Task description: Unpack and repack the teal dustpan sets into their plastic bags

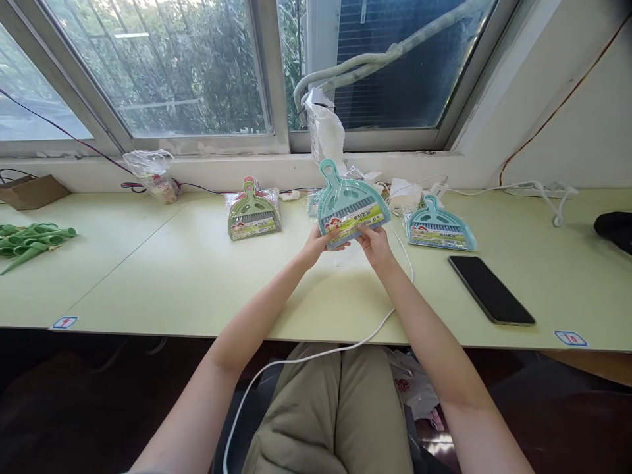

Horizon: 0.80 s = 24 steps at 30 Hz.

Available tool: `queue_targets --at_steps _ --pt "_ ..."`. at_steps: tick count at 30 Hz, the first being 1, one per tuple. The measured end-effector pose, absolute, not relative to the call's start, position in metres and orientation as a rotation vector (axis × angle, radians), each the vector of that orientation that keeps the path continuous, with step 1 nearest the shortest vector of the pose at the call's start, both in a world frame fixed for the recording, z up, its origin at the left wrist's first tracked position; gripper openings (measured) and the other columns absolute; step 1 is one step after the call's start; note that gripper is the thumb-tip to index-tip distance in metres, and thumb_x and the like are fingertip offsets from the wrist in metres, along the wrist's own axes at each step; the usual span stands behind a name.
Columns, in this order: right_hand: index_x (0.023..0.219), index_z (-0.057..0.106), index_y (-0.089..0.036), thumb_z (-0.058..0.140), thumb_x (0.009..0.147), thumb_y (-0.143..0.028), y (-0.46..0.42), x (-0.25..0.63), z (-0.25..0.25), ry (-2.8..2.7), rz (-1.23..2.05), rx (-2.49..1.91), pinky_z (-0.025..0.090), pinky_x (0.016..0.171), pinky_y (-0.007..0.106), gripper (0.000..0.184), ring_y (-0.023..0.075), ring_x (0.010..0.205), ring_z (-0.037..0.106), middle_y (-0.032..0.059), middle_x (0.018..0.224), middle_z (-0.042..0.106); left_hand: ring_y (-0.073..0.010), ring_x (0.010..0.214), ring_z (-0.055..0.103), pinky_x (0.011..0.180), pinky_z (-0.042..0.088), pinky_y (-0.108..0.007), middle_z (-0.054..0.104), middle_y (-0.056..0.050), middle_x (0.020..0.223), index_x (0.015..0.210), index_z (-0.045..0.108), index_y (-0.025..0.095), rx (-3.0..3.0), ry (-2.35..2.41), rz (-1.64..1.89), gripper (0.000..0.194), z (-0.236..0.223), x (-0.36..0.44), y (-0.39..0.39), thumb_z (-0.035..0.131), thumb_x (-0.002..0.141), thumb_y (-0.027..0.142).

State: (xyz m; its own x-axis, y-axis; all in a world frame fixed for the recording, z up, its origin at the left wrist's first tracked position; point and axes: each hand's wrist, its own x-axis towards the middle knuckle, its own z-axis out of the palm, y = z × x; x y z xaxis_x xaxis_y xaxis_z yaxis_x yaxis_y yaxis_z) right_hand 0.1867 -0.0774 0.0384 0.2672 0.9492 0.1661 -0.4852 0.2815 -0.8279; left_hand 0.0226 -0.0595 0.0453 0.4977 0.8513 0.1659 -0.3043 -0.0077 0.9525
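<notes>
A teal mini dustpan-and-brush set (pixel 345 201) with a printed label is held up above the pale green table (pixel 197 283), handle pointing away from me. My left hand (pixel 318 243) pinches its lower left edge. At the lower right edge, my right hand (pixel 375 242) grips it, fingers closed on the label. A clear plastic bag seems to lie just under the set. A green packaged set (pixel 254 214) lies to the left. Another teal packaged set (pixel 437 227) lies to the right.
A black phone (pixel 490 289) lies face down at the right. A white cable (pixel 316 355) runs off the table's front edge over my lap. Several green handles (pixel 29 240) are piled at far left. A plastic bag (pixel 151 172), cardboard box (pixel 30 191) and power strip (pixel 538 189) sit along the window sill.
</notes>
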Motion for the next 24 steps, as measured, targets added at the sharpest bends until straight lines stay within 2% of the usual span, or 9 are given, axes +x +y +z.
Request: queue_targets --at_steps 8,13,17,20,24 --pt "0.086 0.065 -0.021 0.078 0.062 -0.027 -0.077 0.186 0.039 -0.773 1.101 -0.765 0.058 0.088 0.035 0.029 0.0222 0.102 0.068 0.0030 0.096 0.074 -0.0253 0.078 0.072 0.077 0.058 -0.041 0.070 -0.013 0.107 0.119 0.055 0.017 1.282 0.552 0.990 0.055 0.046 0.022 -0.059 0.074 0.073 0.039" --pt "0.092 0.065 -0.021 0.077 0.065 -0.030 -0.077 0.189 0.039 -0.780 1.136 -0.782 0.059 0.084 0.032 0.031 0.0192 0.095 0.069 0.0017 0.100 0.074 -0.0262 0.078 0.072 0.079 0.057 -0.044 0.070 -0.013 0.105 0.118 0.055 0.017 1.268 0.561 0.989 0.052 0.046 0.021 -0.057 0.074 0.074 0.037" --pt "0.098 0.063 -0.022 0.068 0.076 -0.048 -0.072 0.199 0.039 -0.790 1.202 -0.928 0.060 0.071 0.033 0.034 0.0201 0.082 0.071 0.0032 0.094 0.074 -0.0249 0.079 0.072 0.078 0.058 -0.042 0.070 -0.012 0.107 0.116 0.054 0.018 1.238 0.605 1.006 0.055 0.047 0.017 -0.051 0.078 0.069 0.034" --pt "0.099 0.062 -0.022 0.054 0.081 -0.063 -0.069 0.206 0.039 -0.794 1.231 -1.077 0.057 0.059 0.032 0.045 0.0222 0.072 0.073 0.0063 0.089 0.074 -0.0251 0.077 0.072 0.077 0.059 -0.042 0.070 -0.012 0.106 0.113 0.056 0.017 1.238 0.627 1.010 0.052 0.050 0.010 -0.046 0.078 0.068 0.030" --pt "0.088 0.067 -0.019 0.037 0.085 -0.072 -0.071 0.208 0.038 -0.872 1.189 -1.219 0.050 0.051 0.026 0.062 0.0202 0.064 0.072 0.0111 0.088 0.075 -0.0255 0.072 0.072 0.069 0.060 -0.040 0.070 -0.013 0.106 0.111 0.058 0.015 1.262 0.637 0.997 0.047 0.055 0.001 -0.043 0.075 0.069 0.028"
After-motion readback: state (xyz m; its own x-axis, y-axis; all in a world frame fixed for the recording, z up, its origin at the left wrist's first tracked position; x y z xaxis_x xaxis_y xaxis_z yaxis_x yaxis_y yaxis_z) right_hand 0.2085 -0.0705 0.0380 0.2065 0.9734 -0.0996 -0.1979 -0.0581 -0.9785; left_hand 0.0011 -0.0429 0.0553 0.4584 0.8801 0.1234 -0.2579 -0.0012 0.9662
